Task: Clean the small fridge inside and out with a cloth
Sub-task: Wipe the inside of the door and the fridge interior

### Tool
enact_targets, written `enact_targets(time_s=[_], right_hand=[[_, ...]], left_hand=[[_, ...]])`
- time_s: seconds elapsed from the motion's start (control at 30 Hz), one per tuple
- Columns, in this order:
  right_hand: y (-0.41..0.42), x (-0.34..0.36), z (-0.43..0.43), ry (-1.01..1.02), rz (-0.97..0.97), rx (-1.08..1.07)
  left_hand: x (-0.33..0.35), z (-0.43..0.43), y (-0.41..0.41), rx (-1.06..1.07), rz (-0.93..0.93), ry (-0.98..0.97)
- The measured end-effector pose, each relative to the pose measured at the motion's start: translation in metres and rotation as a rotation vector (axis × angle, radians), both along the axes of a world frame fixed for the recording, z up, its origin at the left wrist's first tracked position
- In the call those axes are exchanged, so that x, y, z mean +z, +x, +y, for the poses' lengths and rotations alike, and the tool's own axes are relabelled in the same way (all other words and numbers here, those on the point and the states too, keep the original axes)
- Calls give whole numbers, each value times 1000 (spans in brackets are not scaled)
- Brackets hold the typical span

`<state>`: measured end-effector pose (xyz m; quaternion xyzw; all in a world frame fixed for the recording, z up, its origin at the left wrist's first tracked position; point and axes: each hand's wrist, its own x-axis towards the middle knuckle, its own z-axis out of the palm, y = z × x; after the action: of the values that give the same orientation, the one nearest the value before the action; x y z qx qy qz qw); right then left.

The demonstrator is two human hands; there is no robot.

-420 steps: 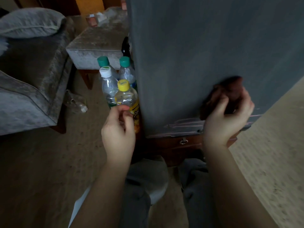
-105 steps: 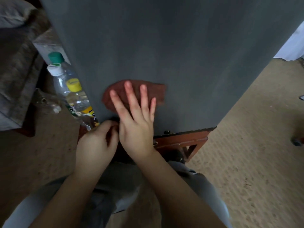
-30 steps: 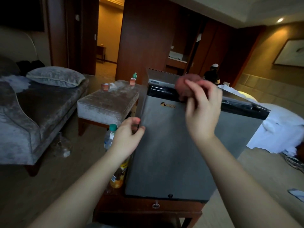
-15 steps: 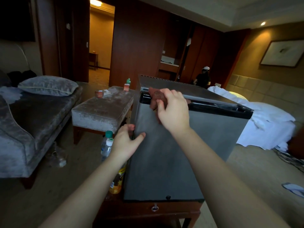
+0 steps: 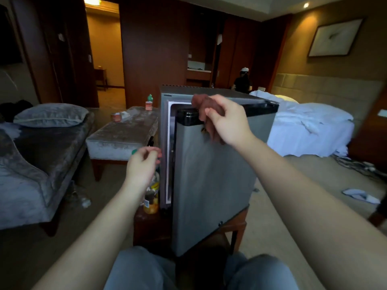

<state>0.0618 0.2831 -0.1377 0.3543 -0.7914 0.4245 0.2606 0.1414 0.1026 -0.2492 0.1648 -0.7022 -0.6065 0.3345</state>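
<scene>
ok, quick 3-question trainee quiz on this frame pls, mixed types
1. True or false: the fridge door is fully shut.
2. Which of the hands holds the brown cloth? A left, B right, C neither.
3. Fill in: in this view the bottles stand to the ___ of that door.
Key: 1 false, it is ajar; 2 B, the right hand; 3 left.

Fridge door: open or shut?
Ajar: the door stands off the fridge, white gasket showing in the left gap.
</scene>
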Motion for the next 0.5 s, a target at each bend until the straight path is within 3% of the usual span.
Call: enact_targets(time_s=[0.27,0.5], right_hand=[[70,12,122,-15,-150,32],[94,11,254,-185,-101,-269]], left_hand=[[46,93,37,-304,156,-245],[101,202,27,-619,410,-738]])
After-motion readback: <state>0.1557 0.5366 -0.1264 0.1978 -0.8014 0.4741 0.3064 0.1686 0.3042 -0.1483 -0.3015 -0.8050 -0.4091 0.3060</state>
